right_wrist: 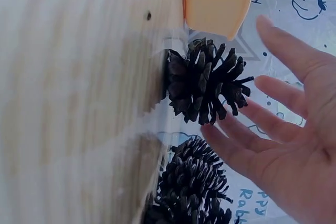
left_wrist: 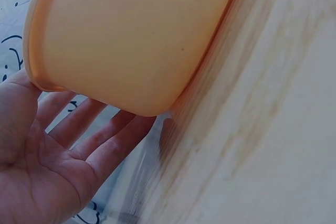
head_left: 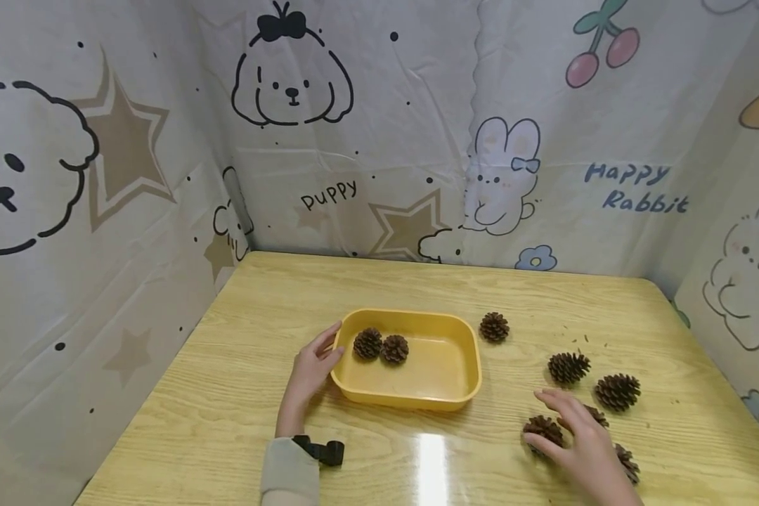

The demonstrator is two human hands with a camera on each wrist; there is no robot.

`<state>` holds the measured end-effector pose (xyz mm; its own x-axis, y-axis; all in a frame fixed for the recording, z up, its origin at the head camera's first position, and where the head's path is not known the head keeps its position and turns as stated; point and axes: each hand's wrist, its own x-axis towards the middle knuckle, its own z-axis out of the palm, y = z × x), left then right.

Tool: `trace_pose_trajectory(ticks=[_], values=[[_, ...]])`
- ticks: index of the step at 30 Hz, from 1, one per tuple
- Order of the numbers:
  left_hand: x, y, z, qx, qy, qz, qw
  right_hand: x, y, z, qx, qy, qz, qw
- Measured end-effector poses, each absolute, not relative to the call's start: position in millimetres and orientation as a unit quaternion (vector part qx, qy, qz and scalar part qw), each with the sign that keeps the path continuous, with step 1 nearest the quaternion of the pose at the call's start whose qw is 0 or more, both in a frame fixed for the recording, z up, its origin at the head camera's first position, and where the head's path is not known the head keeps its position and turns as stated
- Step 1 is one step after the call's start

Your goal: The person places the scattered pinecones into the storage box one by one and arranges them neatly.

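A yellow plastic tray (head_left: 443,362) stands on the table with two pine cones (head_left: 368,344) lying at its left end. My left hand (head_left: 310,369) holds the tray's left end, thumb at the rim and fingers along the outer wall; the tray hides its fingertips in the left wrist view. Over a pine cone (head_left: 543,430) right of the tray, my right hand (head_left: 578,439) is spread, thumb apart from the fingers. In the right wrist view this pine cone (right_wrist: 207,82) sits in front of the fingers, which are not closed round it.
Near the right hand lie more pine cones (head_left: 618,391), some partly covered by it. One pine cone (head_left: 494,327) is just off the tray's right end. Small brown flakes are scattered on the wooden table (head_left: 278,288). Patterned cloth (head_left: 411,133) hangs behind and at both sides.
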<state>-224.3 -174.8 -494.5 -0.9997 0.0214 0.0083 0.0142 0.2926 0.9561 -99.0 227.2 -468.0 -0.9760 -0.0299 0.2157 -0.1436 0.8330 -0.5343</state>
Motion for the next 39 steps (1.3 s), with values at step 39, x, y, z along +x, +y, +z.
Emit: trace_pose_trajectory(ticks=[39], values=[[-222.3,-176.2,-492.5,0.01,0.801,0.599,0.01,-96.3,244.4,-474.5,-0.003,-0.954,0.3,0.004]])
